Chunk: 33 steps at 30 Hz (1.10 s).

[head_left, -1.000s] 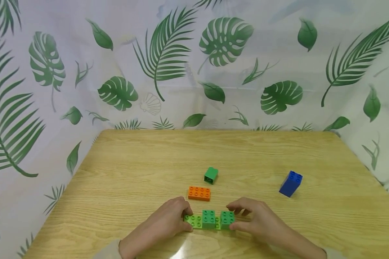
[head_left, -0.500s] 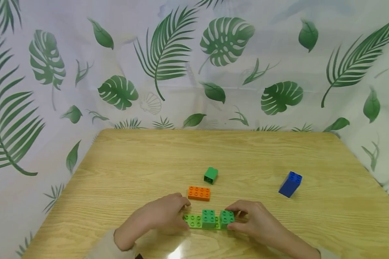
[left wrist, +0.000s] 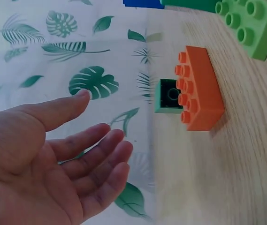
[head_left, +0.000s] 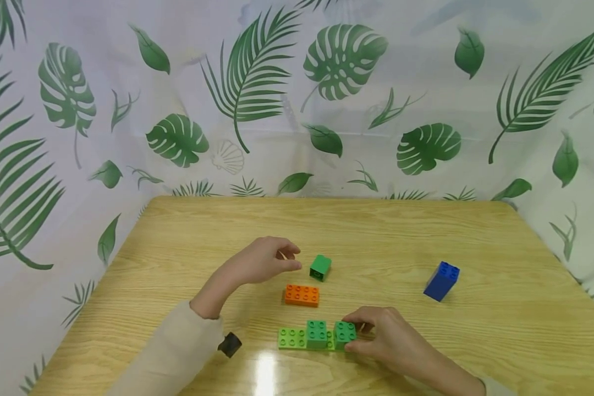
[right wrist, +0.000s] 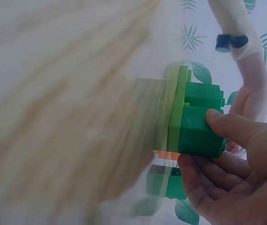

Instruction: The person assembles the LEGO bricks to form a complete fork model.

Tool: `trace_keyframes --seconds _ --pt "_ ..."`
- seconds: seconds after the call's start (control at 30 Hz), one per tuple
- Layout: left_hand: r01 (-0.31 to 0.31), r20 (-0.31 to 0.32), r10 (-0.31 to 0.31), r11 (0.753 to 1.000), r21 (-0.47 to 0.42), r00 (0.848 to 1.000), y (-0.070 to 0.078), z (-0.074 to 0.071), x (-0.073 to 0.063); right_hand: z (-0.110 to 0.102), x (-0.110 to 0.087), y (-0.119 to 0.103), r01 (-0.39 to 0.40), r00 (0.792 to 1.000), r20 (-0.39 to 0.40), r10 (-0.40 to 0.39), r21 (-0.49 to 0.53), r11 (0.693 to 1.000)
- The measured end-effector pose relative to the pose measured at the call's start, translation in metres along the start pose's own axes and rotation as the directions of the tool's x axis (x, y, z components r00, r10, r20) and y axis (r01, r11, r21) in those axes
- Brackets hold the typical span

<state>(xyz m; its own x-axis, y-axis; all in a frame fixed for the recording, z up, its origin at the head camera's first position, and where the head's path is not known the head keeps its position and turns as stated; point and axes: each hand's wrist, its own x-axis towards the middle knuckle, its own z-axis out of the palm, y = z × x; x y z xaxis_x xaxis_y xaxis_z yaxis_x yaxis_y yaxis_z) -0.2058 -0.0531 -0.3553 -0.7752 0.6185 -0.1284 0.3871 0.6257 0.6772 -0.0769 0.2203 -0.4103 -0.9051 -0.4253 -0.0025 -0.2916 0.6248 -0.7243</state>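
"Pinching the green end block (head_left: pixel 345 335), our right hand (head_left: pixel 388 338) sits nearest to us. What could go wrong there?"

"That block is on one end of the light green strip (head_left: pixel 292 338), which lies flat on the table (head_left: pixel 366 231) with a second green block (head_left: pixel 317 334) along it. Our thumb and fingers press from two sides, so a twist could loosen the block or swing the strip round, since nothing steadies its other end. How tightly the block is seated, we cannot tell."

"And just past the strip?"

"The orange block (head_left: pixel 302 295), flat, studs up. If our left hand (head_left: pixel 264 261) passes too low, we could knock it askew."

"How are that hand's fingers?"

"Loosely bent, thumb apart, holding nothing. They hover just beside the loose green block (head_left: pixel 320 267) without touching it. It lies on its side, hollow underside towards us, so a hasty nudge could slide it away, and we could easily misjudge which way its studs point."

"What about the blue block (head_left: pixel 440 282)?"

"Farthest from our strip, well apart to the right. It stands tall and narrow, so a careless sweep of our right arm could tip it."
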Motion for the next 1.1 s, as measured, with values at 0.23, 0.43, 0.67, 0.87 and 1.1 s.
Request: trace_keyframes --seconds 0.23,0.43,0.67,0.87,1.1 --pt "0.041 -0.014 -0.043 0.990 -0.136 0.999 -0.016 0.009 0.039 -0.002 0.001 0.000 -0.002 1.000 0.016 0.002 -0.007 1.000" --pt "0.067 -0.005 -0.069 0.985 -0.159 0.998 -0.025 0.023 0.060 -0.002 0.001 0.001 0.013 1.000 0.015 -0.013 -0.013 1.000" --pt "0.066 0.026 -0.062 0.988 -0.141 0.998 -0.028 0.030 0.072 -0.002 0.001 0.001 -0.003 1.000 0.017 0.003 -0.023 1.000" --pt "0.055 0.079 -0.044 0.988 -0.148 0.996 -0.031 0.034 0.077 -0.003 0.001 0.000 -0.010 1.000 0.021 0.010 -0.024 1.000" --pt "0.042 0.115 -0.023 0.986 -0.162 0.993 -0.033 0.038 0.081 -0.003 0.001 0.000 -0.014 1.000 0.020 0.014 -0.016 1.000"
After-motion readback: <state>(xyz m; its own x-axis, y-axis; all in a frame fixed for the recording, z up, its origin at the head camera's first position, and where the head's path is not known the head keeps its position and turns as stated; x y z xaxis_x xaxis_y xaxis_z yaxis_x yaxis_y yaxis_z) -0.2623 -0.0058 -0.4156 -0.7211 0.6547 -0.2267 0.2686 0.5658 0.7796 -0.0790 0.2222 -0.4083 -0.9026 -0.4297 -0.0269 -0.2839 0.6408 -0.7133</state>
